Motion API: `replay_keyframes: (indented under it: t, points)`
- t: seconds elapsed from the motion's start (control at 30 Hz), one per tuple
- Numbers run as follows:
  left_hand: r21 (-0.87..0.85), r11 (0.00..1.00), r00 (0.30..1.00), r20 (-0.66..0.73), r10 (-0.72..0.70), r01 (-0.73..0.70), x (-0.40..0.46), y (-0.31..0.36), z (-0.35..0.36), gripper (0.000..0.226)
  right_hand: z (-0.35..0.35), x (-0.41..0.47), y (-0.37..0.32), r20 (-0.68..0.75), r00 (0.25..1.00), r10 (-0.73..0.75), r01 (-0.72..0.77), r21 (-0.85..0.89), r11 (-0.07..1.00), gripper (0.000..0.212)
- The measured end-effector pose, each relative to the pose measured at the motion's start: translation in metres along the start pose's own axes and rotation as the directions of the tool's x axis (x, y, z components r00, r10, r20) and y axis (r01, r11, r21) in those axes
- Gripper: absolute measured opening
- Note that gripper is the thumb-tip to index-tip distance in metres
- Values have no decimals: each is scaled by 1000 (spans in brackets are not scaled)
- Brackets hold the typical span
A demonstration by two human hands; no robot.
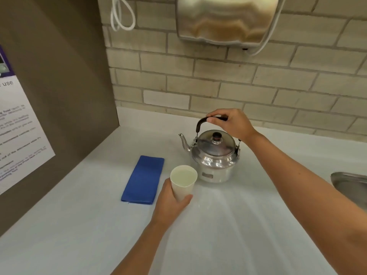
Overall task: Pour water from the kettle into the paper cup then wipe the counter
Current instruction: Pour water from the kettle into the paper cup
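Note:
A shiny steel kettle [213,157] stands upright on the white counter [228,225], spout pointing left. My right hand [230,123] is closed over its black top handle. Just in front of the kettle is a white paper cup [183,180], upright and with liquid inside. My left hand [170,203] wraps around the cup's lower part. A folded blue cloth [144,179] lies flat on the counter, left of the cup and apart from both hands.
A brown side panel with a printed notice [17,132] walls off the left. Tiled wall runs behind, with a metal dispenser [224,18] mounted above the kettle and a white cord [121,14]. A steel sink rim [349,183] shows at the right edge.

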State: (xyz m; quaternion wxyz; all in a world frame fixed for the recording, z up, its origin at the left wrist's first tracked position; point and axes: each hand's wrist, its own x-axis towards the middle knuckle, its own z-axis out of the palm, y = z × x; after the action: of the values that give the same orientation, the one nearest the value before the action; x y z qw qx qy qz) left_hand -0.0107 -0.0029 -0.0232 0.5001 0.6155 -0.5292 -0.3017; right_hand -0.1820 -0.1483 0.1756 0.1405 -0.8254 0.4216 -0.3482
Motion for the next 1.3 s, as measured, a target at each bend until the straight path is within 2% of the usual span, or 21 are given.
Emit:
replay_keyframes:
  t: [0.3, 0.6, 0.87, 1.07, 1.17, 1.3]
  points:
    - [-34, 999, 1000, 0, 4, -4, -1, 0, 0, 65, 44, 14, 15, 21, 996, 85, -87, 91, 992, 15]
    - [-13, 1000, 1000, -11, 8, -9, -1, -2, 0, 66, 54, 21, 25, 38, 995, 94, -97, 83, 992, 17]
    - [-10, 1000, 1000, -18, -1, 1, 0, -2, 0, 67, 56, 19, 28, -29, 998, 60, -62, -51, 997, 22]
    - [-3, 1000, 1000, -19, -3, 3, 0, -1, 0, 66, 52, 10, 25, 27, 999, 26, -20, -184, 983, 31]
    - [-5, 1000, 1000, -19, -1, 0, 0, 1, 0, 67, 44, -8, 18, -58, 998, -10, -3, -213, 977, 33]
    - [9, 1000, 999, -30, 15, -15, -1, 4, -1, 69, 31, -40, 8, -120, 992, 40, -59, -159, 986, 33]
